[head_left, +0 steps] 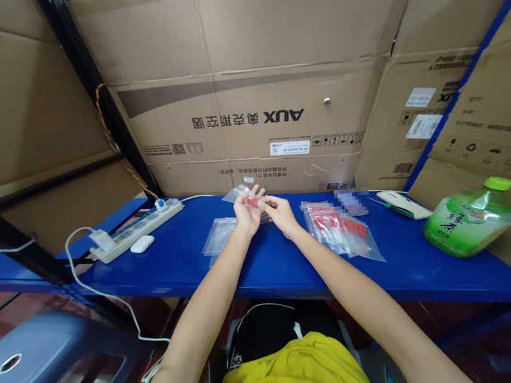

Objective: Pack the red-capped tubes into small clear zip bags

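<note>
Above the blue table my left hand [248, 214] holds a small clear plastic bag [237, 192] with something red [254, 202] in or at it. The fingers of my right hand [280, 213] are pinched at the red thing's near side, touching the bag. Whether the red thing lies fully inside the bag is hard to make out. Left of my hands lie flat clear plastic bags [218, 236]. To the right is a pile of clear bags with red pieces [335, 226] inside. Part of another stack is hidden behind my hands.
A white power strip [140, 228] with cables and a white case [142, 244] are on the left. At right stand a green-capped bottle [469, 223] and a green-handled tool [399, 210]. Cardboard [237, 49] walls the back; a stool [48, 369] is lower left.
</note>
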A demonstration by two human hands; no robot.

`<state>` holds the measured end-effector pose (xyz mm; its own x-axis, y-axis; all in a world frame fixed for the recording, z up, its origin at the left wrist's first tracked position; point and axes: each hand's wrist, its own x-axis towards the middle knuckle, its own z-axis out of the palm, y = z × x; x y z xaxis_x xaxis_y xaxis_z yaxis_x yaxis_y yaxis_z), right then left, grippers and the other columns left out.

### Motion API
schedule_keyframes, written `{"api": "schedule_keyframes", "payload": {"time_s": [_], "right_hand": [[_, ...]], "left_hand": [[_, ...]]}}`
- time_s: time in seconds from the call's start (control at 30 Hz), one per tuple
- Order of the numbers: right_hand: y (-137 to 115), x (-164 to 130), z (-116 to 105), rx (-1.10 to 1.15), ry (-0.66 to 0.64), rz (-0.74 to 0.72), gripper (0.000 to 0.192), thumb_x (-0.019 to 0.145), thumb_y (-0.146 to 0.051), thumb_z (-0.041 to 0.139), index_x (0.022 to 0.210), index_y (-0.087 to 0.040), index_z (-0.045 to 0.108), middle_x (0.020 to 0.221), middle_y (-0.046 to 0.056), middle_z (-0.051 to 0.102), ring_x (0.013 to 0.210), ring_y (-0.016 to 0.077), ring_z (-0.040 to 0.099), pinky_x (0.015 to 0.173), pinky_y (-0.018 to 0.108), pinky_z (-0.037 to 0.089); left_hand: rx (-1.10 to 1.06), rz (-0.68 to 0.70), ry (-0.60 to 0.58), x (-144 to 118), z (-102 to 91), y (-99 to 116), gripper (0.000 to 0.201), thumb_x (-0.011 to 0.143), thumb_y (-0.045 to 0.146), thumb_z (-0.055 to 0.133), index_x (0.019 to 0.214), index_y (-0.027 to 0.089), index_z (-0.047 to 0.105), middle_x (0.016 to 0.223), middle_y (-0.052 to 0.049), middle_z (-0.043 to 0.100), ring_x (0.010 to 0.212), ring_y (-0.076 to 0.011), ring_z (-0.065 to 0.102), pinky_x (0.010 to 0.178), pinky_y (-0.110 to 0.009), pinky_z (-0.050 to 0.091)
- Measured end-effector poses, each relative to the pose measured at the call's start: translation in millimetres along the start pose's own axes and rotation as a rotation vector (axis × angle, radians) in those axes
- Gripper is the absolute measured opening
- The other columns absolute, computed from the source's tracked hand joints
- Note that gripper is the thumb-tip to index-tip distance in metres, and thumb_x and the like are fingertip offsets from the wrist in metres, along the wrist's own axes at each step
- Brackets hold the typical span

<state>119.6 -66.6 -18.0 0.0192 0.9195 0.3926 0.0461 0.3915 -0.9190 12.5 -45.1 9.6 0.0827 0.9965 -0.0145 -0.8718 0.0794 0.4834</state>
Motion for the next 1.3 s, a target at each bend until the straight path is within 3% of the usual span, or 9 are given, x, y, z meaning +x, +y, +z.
{"api": "schedule_keyframes", "payload": {"time_s": [0.2,0.33,0.47,0.67,0.87,1.07,1.3], "right_hand": [[6,3,-1,-0.125,0.027,-0.075,0.029,0.08,-0.05,0.066,0.084,-0.022,0.067,0.083,0.003,0.075,0.078,0.021,0.069,0.075,0.031,0.054],[7,4,-1,-0.151,0.022,-0.105,0.026,0.079,-0.048,0.068,0.083,-0.022,0.067,0.079,0.002,0.074,0.073,0.0193,0.067,0.073,0.03,0.052],[0,5,-4,-0.185,0.002,-0.135,0.028,0.082,-0.049,0.069,0.085,-0.021,0.07,0.082,0.003,0.075,0.073,0.019,0.066,0.073,0.03,0.052],[-18,7,-43,-0.777,0.069,-0.253,0.012,0.092,-0.031,0.063,0.095,-0.027,0.074,0.092,0.004,0.076,0.084,0.0223,0.068,0.079,0.032,0.049],[-9,9,-78,-1.127,-0.117,-0.074,0.017,0.086,-0.022,0.07,0.101,-0.028,0.076,0.099,0.007,0.078,0.09,0.0266,0.07,0.079,0.034,0.048],[3,10,-82,-1.157,-0.237,-0.004,0.025,0.081,-0.022,0.075,0.105,-0.027,0.073,0.096,0.006,0.078,0.087,0.0244,0.07,0.075,0.031,0.046],[-3,17,-85,-0.969,-0.119,-0.081,0.015,0.083,-0.019,0.068,0.095,-0.027,0.072,0.09,0.002,0.076,0.081,0.0204,0.067,0.074,0.03,0.046]], "left_hand": [[0.004,0.005,0.004,-1,0.6,-2,0.022,0.08,0.014,0.05,0.099,0.017,0.06,0.134,-0.014,0.068,0.131,-0.0324,0.062,0.103,-0.047,0.057],[-0.013,-0.001,0.027,-1,1.4,-1,0.026,0.08,0.013,0.05,0.105,0.018,0.059,0.132,-0.013,0.07,0.127,-0.0311,0.065,0.102,-0.049,0.058],[-0.03,0.014,0.061,3,-2.0,5,0.017,0.081,0.014,0.05,0.096,0.018,0.058,0.127,-0.013,0.071,0.122,-0.0298,0.068,0.099,-0.047,0.058],[-0.079,0.081,0.122,12,-11.0,16,0.008,0.083,0.019,0.05,0.089,0.02,0.055,0.122,-0.01,0.072,0.116,-0.0257,0.069,0.093,-0.041,0.059],[-0.098,0.1,0.142,14,-14.8,18,0.013,0.084,0.021,0.051,0.094,0.02,0.059,0.123,-0.011,0.071,0.118,-0.026,0.068,0.095,-0.042,0.058],[-0.095,0.112,0.138,15,-15.4,18,0.013,0.084,0.021,0.051,0.094,0.02,0.058,0.125,-0.01,0.069,0.122,-0.0263,0.067,0.097,-0.042,0.057],[-0.097,0.111,0.151,13,-13.8,19,0.013,0.084,0.022,0.05,0.094,0.021,0.057,0.124,-0.01,0.069,0.119,-0.0256,0.067,0.096,-0.041,0.057]]}}
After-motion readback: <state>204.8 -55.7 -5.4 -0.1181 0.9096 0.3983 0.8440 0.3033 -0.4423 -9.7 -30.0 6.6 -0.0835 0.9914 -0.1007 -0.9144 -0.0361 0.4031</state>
